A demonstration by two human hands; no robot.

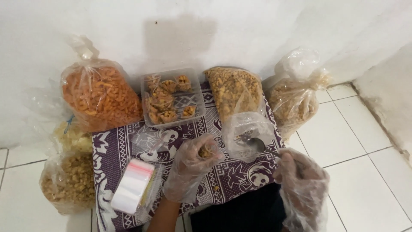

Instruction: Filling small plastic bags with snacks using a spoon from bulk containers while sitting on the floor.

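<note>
A small pouch of yellow snack [205,151] sits pinched in the gloved left hand [191,167], fingers closed round it, just above the purple patterned cloth [124,144]. At three o'clock from it, the gloved right hand [300,180] grips a metal spoon [254,144] inside an open clear bag [246,133]. At eleven o'clock stands a clear tray [171,99] of filled pouches; at seven o'clock lies a stack of empty bags [133,185].

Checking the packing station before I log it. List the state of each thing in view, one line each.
Left hand: gloved, closed on a small filled pouch.
Right hand: gloved, gripping a spoon.
Clear bag by the spoon: open, nearly empty.
Orange snack bag: tied shut, full.
Clear tray: uncovered, holds several filled pouches.
Stack of small zip bags: unfilled, flat.
</note>
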